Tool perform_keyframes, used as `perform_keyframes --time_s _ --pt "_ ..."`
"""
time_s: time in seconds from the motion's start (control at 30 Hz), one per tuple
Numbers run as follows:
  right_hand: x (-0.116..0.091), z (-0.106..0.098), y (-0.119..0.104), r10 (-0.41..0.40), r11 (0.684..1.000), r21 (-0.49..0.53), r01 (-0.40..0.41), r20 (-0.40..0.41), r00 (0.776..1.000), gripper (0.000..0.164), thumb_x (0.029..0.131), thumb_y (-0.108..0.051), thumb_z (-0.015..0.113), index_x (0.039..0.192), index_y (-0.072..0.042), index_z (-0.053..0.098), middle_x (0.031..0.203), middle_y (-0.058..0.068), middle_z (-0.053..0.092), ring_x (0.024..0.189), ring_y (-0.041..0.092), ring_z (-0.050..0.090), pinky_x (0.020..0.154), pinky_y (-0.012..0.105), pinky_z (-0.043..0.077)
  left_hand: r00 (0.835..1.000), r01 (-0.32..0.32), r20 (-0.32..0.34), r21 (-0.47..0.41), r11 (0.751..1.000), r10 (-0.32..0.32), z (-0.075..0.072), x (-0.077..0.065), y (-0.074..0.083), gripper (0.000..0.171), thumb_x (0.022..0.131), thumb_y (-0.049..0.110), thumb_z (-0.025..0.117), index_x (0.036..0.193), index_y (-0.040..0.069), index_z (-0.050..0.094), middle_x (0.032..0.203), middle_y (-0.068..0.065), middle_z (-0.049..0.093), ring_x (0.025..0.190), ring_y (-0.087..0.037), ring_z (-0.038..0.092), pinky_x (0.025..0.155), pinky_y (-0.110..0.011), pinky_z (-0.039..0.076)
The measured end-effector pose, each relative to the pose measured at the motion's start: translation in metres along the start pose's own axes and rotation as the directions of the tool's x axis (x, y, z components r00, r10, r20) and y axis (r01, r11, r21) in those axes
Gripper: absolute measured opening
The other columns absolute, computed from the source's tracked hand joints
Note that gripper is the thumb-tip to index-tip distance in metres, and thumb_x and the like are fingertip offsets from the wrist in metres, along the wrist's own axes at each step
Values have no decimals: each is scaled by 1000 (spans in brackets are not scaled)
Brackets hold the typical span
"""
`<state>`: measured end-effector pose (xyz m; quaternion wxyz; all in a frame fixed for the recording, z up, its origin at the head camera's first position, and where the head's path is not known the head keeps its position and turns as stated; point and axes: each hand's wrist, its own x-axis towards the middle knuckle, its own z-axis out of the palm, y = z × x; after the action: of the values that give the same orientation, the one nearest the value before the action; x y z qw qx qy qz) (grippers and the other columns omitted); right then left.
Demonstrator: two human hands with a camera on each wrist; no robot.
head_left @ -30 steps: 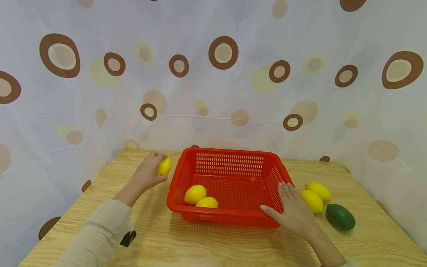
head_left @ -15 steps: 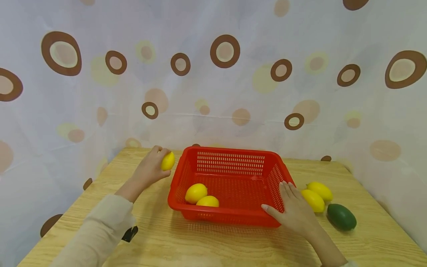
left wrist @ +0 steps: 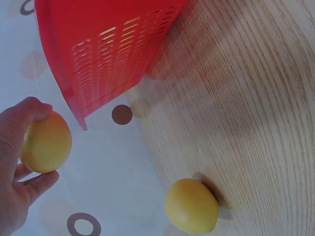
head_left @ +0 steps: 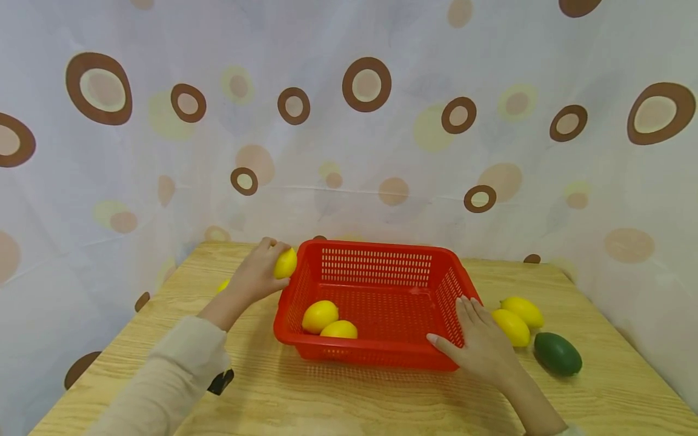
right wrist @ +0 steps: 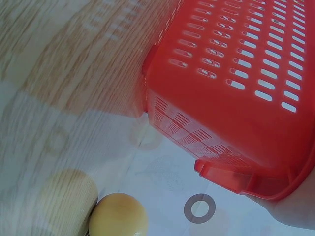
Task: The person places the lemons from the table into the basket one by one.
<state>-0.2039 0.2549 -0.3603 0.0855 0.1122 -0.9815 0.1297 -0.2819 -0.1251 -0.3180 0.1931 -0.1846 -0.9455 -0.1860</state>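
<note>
My left hand (head_left: pixel 253 275) grips a lemon (head_left: pixel 286 264) just outside the left rim of a red plastic basket (head_left: pixel 382 357). In the left wrist view that lemon (left wrist: pixel 47 142) sits between the thumb and fingers, raised off the table. Two lemons lie in the basket's near left corner, one lemon (head_left: pixel 320 317) behind another lemon (head_left: pixel 339 330). My right hand (head_left: pixel 485 348) rests on the basket's near right corner, fingers extended over the right rim and thumb spread along the front one. Another lemon (left wrist: pixel 192 206) lies on the table, mostly hidden by my left wrist in the head view.
Right of the basket, two more lemons (head_left: pixel 522 311) touch each other, with a dark green avocado-like fruit (head_left: pixel 557 354) beside them. A small black object (head_left: pixel 221 383) lies near the left sleeve. Behind the wooden table (head_left: pixel 349 406) hangs a patterned curtain (head_left: pixel 327 145).
My left hand has moved right and slightly up with its lemon, toward the basket's left rim. A lemon on the table now shows behind that wrist. The right hand and basket stay put.
</note>
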Motion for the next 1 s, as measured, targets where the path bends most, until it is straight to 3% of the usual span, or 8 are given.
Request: perform_keyframes --time_s 0.4,1.0 --pt "-1 -1 -1 4 1000 7 -4 3 1000 96 85 -63 47 139 14 27 146 31 26 135 48 21 109 60 22 999 -26 23 -10 1000 26 3 6 17 51 74 11 72 120 2 54 114 -20 51 91 -31 55 81 -41 54" --pt "-1 0 0 -1 1000 2 1 -9 1000 95 85 -62 47 138 14 28 145 31 28 135 48 23 109 59 23 997 -43 67 10 999 42 12 12 28 53 74 12 73 122 2 53 117 -20 50 96 -32 55 86 -42 53"
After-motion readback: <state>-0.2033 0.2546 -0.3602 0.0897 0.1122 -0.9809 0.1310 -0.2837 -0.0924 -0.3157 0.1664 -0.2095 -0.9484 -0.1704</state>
